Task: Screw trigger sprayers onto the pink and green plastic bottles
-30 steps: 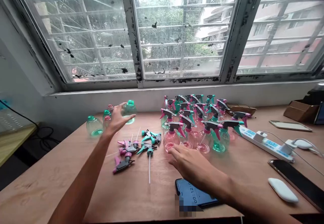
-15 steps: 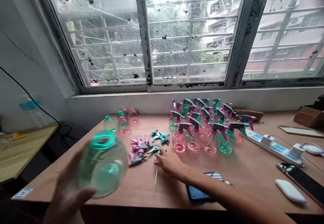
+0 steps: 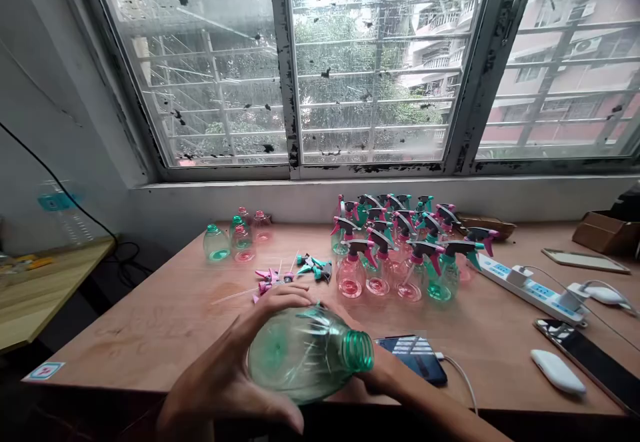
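Note:
My left hand [image 3: 235, 355] is wrapped around a clear green bottle [image 3: 300, 355], fingers over the top and thumb below. The bottle is tilted onto its side, its open threaded neck pointing right. Behind it is my right hand [image 3: 343, 315], its fingers mostly hidden by the bottle, so what they hold does not show. A bit of teal shows at the bottle's upper edge near those fingers. Beyond the hands lie pink-and-grey trigger spray heads [image 3: 270, 279] and teal-and-black spray heads [image 3: 315, 267] with thin tubes.
Several bottles with spray heads fitted [image 3: 377, 275] stand right of centre. Open green and pink bottles [image 3: 217, 242] stand at the back left. On the right are a power strip [image 3: 530, 289], a phone on a cable [image 3: 415, 359], another phone [image 3: 590, 362] and a white case [image 3: 557, 371].
My left hand has brought the green bottle rightward and tipped it from upright to sideways. My right hand has come back from the spray heads to behind the bottle.

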### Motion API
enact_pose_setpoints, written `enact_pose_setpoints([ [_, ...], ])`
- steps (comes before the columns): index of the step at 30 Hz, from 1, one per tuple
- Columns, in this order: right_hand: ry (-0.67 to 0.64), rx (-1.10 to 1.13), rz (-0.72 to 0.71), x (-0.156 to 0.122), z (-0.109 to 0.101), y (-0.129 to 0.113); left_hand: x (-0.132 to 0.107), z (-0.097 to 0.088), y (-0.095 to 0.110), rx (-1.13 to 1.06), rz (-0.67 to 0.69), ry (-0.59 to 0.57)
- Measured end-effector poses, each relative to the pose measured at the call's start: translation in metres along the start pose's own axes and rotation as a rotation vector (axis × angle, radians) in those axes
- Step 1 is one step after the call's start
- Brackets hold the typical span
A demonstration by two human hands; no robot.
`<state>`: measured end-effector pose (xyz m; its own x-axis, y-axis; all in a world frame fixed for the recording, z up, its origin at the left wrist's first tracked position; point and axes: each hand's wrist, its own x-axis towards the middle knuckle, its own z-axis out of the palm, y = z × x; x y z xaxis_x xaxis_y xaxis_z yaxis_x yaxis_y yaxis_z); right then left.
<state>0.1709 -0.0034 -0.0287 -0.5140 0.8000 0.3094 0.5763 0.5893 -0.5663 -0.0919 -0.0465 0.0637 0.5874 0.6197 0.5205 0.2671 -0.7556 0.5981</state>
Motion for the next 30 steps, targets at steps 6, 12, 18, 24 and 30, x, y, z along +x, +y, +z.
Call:
enact_pose_setpoints([
  [6, 0.333, -0.061, 0.209, -0.037, -0.058, 0.018, -0.004, 0.000, -0.005, 0.095, -0.039, 0.080],
  [12, 0.957, -0.168, 0.307, -0.101, -0.120, 0.036, -0.005, -0.006, -0.013, 0.134, -0.116, 0.104],
  [18, 1.162, -0.255, 0.227, -0.107, -0.123, 0.015, 0.012, 0.009, -0.013, 0.199, -0.132, 0.039],
  [24, 1.018, -0.322, 0.118, -0.095, -0.095, -0.010, 0.031, 0.036, -0.017, 0.187, -0.165, 0.034],
  [30, 1.162, -0.391, 0.200, -0.100, -0.115, 0.012, 0.032, 0.028, -0.020, 0.163, -0.179, 0.031],
])
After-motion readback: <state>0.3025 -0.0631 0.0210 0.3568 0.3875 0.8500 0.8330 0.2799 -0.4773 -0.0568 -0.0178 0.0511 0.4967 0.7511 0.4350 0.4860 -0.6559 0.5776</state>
